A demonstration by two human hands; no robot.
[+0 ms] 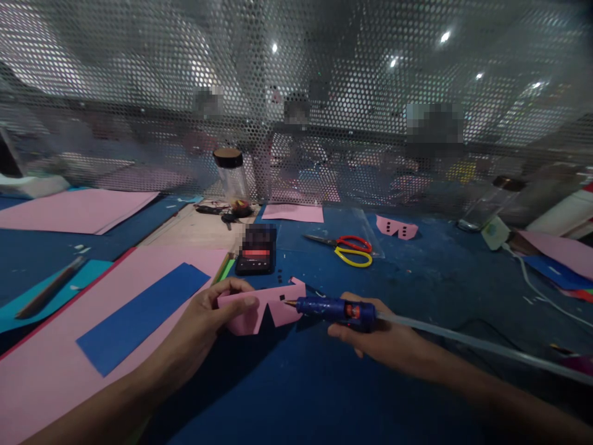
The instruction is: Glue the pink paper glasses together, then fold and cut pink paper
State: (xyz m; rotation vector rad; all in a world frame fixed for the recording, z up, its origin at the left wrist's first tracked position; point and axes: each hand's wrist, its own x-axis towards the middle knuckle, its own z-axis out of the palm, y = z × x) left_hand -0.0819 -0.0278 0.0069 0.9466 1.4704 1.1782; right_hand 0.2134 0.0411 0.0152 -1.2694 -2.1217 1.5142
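Note:
Between the thumb and fingers of my left hand (222, 309) is a pink paper cutout (285, 314) with a V-shaped notch in its lower edge. One small black square shows on its right half. My right hand (370, 334) grips a blue glue gun (331, 309), its metal nozzle close to that square; whether they touch I cannot tell. A long translucent glue stick (463, 339) runs out of the gun's back to the right. Several tiny black squares (280, 275) lie on the blue table just behind the cutout.
Scissors (343, 247) with red and yellow handles lie beyond my hands, near a phone (256, 250) and another pink cutout (397, 227) with black squares. Pink sheets (78, 210) and a blue strip (141, 318) lie left. A jar (234, 182) stands before the perforated metal screen (324, 80).

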